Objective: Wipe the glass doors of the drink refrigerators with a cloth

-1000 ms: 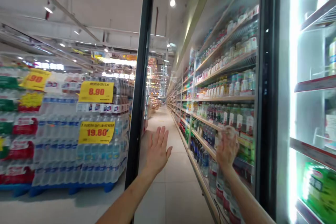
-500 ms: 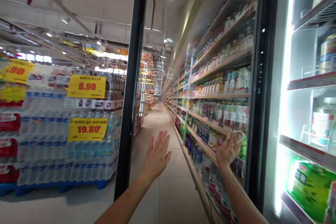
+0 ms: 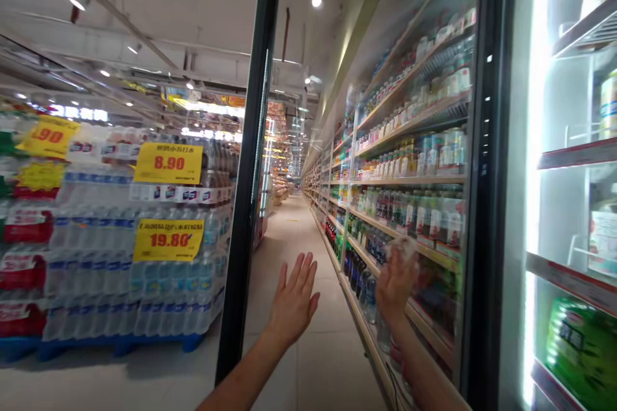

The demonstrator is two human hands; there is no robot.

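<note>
A person's two bare hands reach forward toward a tall glass door (image 3: 332,45) with black uprights (image 3: 250,160). The right hand (image 3: 396,289) has a crumpled whitish cloth (image 3: 403,248) at its fingers. The cloth lies under and just past the fingertips, on their far side, and pokes out above them. The fingers are raised and spread over it; how firmly they grip is hard to tell, as hand and cloth are blurred. The left hand (image 3: 293,305) is empty and open, its back toward the viewer, fingers straight up and slightly parted, thumb out to the right. Whether its palm touches the glass cannot be told.

The palms and the cloth's far side are hidden, and both forearms are cut off at the bottom edge. Behind the right hand, shelves of bottles (image 3: 409,180) run into the distance; whether they are seen through the glass or mirrored in it is unclear. On the left are stacked packs of bottled water (image 3: 91,270) with yellow price signs (image 3: 168,164), two reading 8.90 and 19.80. On the right, bright cooler shelves (image 3: 573,279) hold a green pack (image 3: 576,347), cut off by the picture's edge.
</note>
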